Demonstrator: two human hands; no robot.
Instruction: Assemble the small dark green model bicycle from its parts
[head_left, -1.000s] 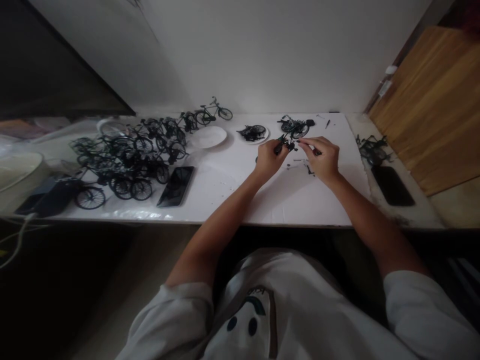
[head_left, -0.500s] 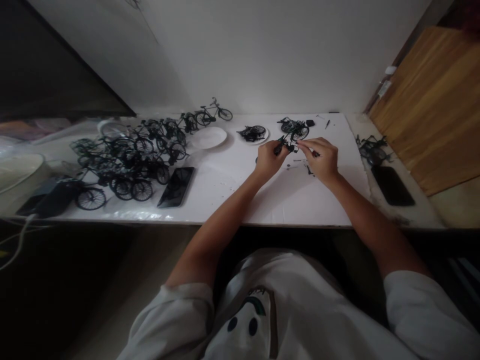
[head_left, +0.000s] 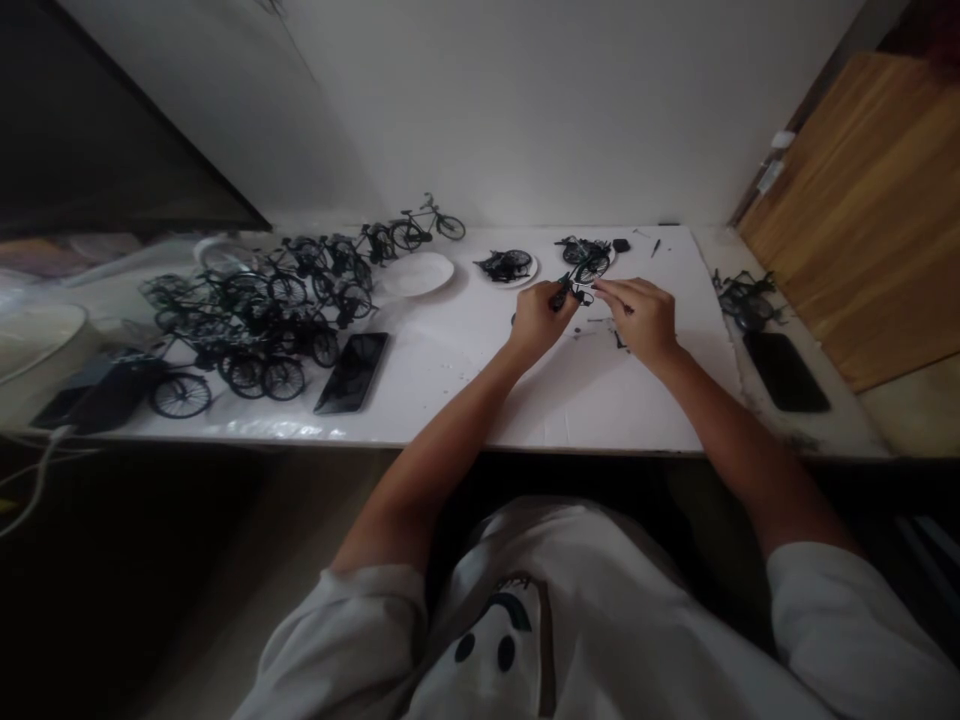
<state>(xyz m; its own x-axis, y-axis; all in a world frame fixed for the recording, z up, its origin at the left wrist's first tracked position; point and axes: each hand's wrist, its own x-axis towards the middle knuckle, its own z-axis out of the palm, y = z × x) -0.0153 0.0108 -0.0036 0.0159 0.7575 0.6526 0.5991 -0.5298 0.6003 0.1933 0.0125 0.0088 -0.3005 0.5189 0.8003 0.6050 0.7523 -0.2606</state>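
My left hand (head_left: pixel 540 318) is closed on a small black model bicycle (head_left: pixel 592 265), gripping its near part, with a spoked wheel towards the wall. My right hand (head_left: pixel 643 312) is pinched close beside the model, thumb and forefinger at its right side. Something small and dark sits at those fingertips, and a thin dark end shows against the palm; neither can be named. On the white board below lie a few small dark parts (head_left: pixel 619 340). Behind the held model are more black bicycle parts (head_left: pixel 571 247), which partly overlap it in view.
Many model bicycles (head_left: pixel 281 290) crowd the left side, beside a phone (head_left: pixel 352 372). A white plate (head_left: pixel 418 275) and a smaller dish (head_left: pixel 531 268) bearing black wheels stand near the wall. Further right are another phone (head_left: pixel 786 370), more black parts (head_left: pixel 748 298) and a wooden panel (head_left: pixel 877 220).
The model's spoked wheel has turned and shifted slightly left. My right fingers have moved only a little, and my left hand keeps its hold.
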